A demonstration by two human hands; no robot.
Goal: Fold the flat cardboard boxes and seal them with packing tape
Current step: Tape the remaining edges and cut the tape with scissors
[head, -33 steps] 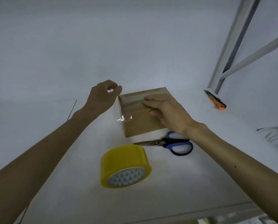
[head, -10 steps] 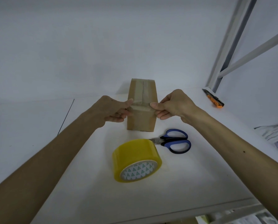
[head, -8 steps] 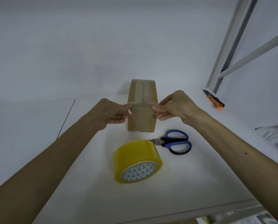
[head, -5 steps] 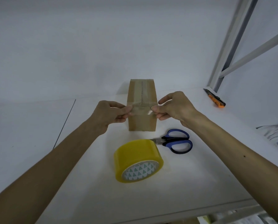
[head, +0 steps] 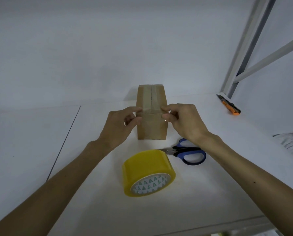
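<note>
A small brown cardboard box (head: 151,128) stands on the white table (head: 94,193), narrow end toward me. Clear tape runs along its top seam and over the near top edge. My left hand (head: 120,126) pinches the box's near left top corner between thumb and forefinger. My right hand (head: 185,121) pinches the near right top corner, where a shiny tape end (head: 165,118) sticks out under the thumb. A yellow packing tape roll (head: 148,172) lies in front of the box.
Blue-handled scissors (head: 188,153) lie just right of the tape roll, under my right forearm. An orange and black utility knife (head: 229,106) lies at the far right by a white metal frame (head: 241,53). A white wall stands behind the table.
The box was turned from lying broadside to narrow end toward me. Over the last second both hands stayed at its near top corners, fingers shifting slightly along the taped edge.
</note>
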